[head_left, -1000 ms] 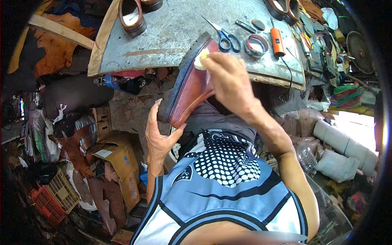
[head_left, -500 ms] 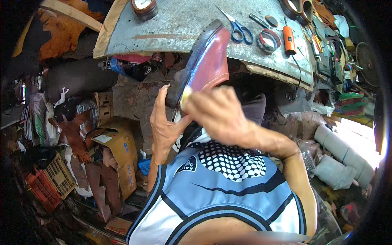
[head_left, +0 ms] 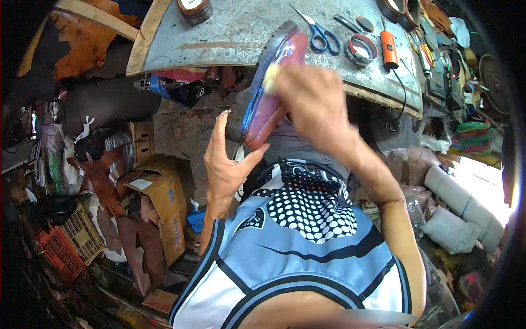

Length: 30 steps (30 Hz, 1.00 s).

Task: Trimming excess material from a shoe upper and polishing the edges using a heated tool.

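A glossy reddish-brown leather shoe [head_left: 268, 116] with a dark, ridged sole is tilted in front of me, its toe toward the workbench. My left hand [head_left: 226, 169] grips it at the heel end, thumb against the near end and fingers along the sole side. My right hand [head_left: 319, 101], smeared by motion, has its fingers closed on a small pale-yellow pad [head_left: 270, 79]. That pad touches the upper just above the sole edge, toward the toe. Its exact material cannot be made out, and the fingers cover part of the upper.
On the metal-topped workbench [head_left: 235, 34] lie blue-handled scissors [head_left: 324, 41], a tape roll [head_left: 360, 50] and an orange corded tool [head_left: 388, 50]. A round brown container [head_left: 194, 12] stands at the back. Left of me are a cardboard box [head_left: 167, 211], leather scraps [head_left: 143, 241] and a red crate [head_left: 60, 255].
My right hand has swept the yellow pad from the heel end up along the shoe's side toward the toe. The shoe has shifted slightly; my left hand still grips its heel.
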Available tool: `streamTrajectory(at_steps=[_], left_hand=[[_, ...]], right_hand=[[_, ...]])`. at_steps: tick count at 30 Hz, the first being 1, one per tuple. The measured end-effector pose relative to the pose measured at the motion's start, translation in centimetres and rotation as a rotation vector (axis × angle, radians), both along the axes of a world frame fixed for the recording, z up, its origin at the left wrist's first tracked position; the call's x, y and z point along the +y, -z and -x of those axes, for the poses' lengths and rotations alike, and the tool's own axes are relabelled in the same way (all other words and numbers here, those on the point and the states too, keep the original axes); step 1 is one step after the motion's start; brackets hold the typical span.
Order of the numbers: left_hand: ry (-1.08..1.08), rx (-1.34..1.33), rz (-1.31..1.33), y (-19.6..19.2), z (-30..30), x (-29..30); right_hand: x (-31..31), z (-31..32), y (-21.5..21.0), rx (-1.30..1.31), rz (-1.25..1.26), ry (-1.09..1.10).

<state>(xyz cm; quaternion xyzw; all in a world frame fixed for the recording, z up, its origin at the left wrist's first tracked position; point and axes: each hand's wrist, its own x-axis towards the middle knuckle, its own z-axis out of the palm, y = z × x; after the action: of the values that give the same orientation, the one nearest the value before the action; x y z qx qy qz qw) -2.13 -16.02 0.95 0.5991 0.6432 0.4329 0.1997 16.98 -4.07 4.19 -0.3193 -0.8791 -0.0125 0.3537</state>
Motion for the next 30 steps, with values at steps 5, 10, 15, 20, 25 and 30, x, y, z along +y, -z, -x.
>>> streamTrajectory(at_steps=[5,10,15,20,25,30], left_hand=[[-0.004,-0.106,0.035,1.2,0.3,0.2],[-0.014,-0.101,-0.004,1.3,0.1,-0.1],[-0.03,-0.132,-0.015,2.7,0.9,-0.3],[-0.022,-0.003,-0.049,4.9,1.5,-0.5],[-0.019,-0.093,-0.035,6.7,2.3,-1.0],[-0.04,-0.184,0.006,7.0,2.5,-0.9]], right_hand=[[3.9,-1.2,0.1,0.025,-0.078,0.156],[-3.5,0.5,0.4,-0.003,-0.039,-0.175],[6.8,-1.5,1.7,0.1,0.017,0.215],[9.5,-2.2,4.6,0.299,0.233,0.245],[1.6,0.1,0.5,0.096,0.009,0.035],[4.4,-0.4,1.4,0.113,-0.085,0.13]])
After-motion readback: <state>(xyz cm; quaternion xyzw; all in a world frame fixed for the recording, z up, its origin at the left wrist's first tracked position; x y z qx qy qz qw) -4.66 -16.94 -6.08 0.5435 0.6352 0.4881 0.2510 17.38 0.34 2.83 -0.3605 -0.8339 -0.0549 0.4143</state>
